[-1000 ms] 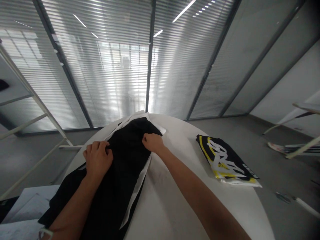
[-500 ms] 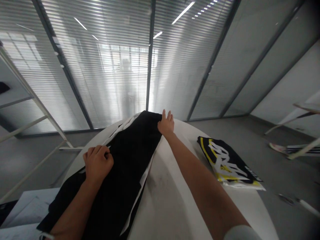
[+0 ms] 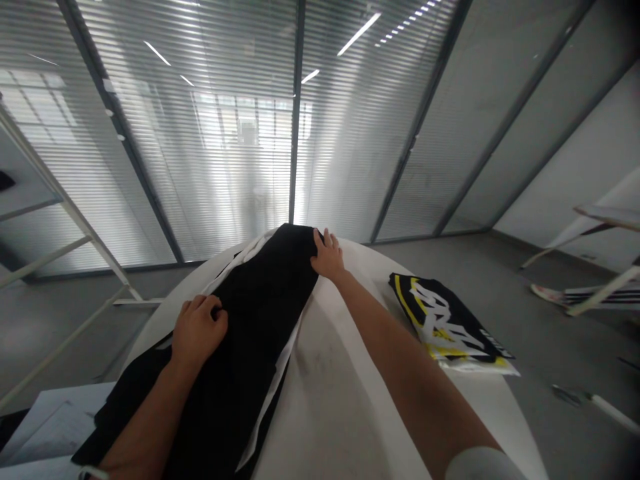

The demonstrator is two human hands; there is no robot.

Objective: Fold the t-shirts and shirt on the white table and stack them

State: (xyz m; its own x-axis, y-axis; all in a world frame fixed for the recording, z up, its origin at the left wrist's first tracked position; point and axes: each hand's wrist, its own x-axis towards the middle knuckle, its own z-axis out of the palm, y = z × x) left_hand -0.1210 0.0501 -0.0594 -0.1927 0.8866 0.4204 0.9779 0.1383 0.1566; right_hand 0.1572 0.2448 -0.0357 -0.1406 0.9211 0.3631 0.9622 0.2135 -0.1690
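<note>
A black garment [image 3: 255, 307] with white layers along both sides lies folded lengthwise on a round white table [image 3: 335, 373]. My left hand [image 3: 200, 327] is closed at its left side, with curled fingers and the thumb tucked in on the cloth; the fingertips are partly hidden. At the far right corner of the cloth is my right hand [image 3: 329, 256], its fingers apart and the thumb side touching the edge. Right of my right forearm lies a folded black, yellow and white printed item [image 3: 450, 320], apparently in clear plastic.
Papers [image 3: 60, 423] lie at the lower left, beside the table. A white metal frame [image 3: 95, 240] stands on the left. Beyond the table runs a glass partition with blinds [image 3: 240, 160]. At the right are chair-like furniture [image 3: 607, 217] and a person's foot [image 3: 545, 293].
My right hand has lowered slightly onto the garment's far right corner, its fingers moving down and left. The left hand stays at the left side. The view has shifted slightly.
</note>
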